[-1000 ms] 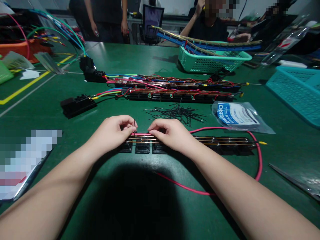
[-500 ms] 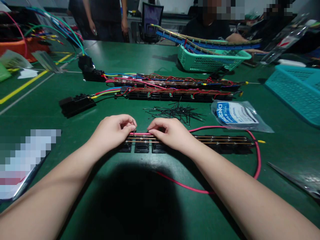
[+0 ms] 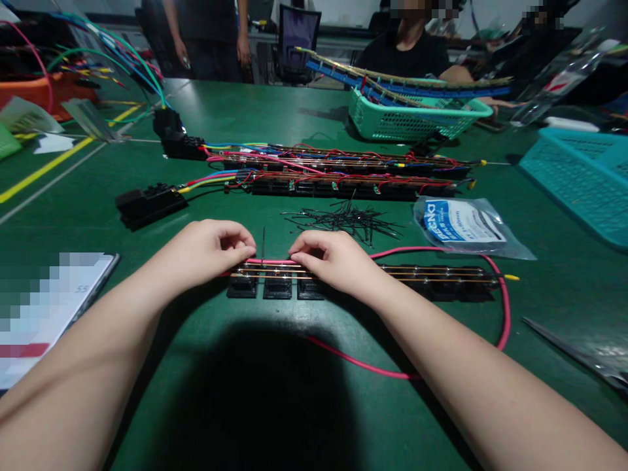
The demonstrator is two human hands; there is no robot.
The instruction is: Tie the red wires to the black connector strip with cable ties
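A red cable (image 3: 275, 261) runs along the far edge of a row of black blocks (image 3: 278, 288) strung with copper-coloured rods (image 3: 422, 281). Thumb and fingertips of my left hand (image 3: 210, 255) are pinched on the cable near the row's left end. My right hand (image 3: 333, 258) pinches the same cable a little further right and covers part of the row. Between the hands a thin black cable tie (image 3: 263, 243) sticks up at the cable. Beyond my right hand lies a pile of loose black cable ties (image 3: 350, 221).
Two wired strips (image 3: 353, 186) with black connectors (image 3: 152, 203) lie beyond. A printed plastic bag (image 3: 471, 226), a teal basket (image 3: 579, 180) and scissors (image 3: 579, 353) are at the right. A green basket (image 3: 417, 124) stands at the back, near two people. Papers (image 3: 63, 320) lie at the left.
My left hand has slid left along the cable, away from the upright cable tie, which now stands free of its fingers. My right hand stays in place.
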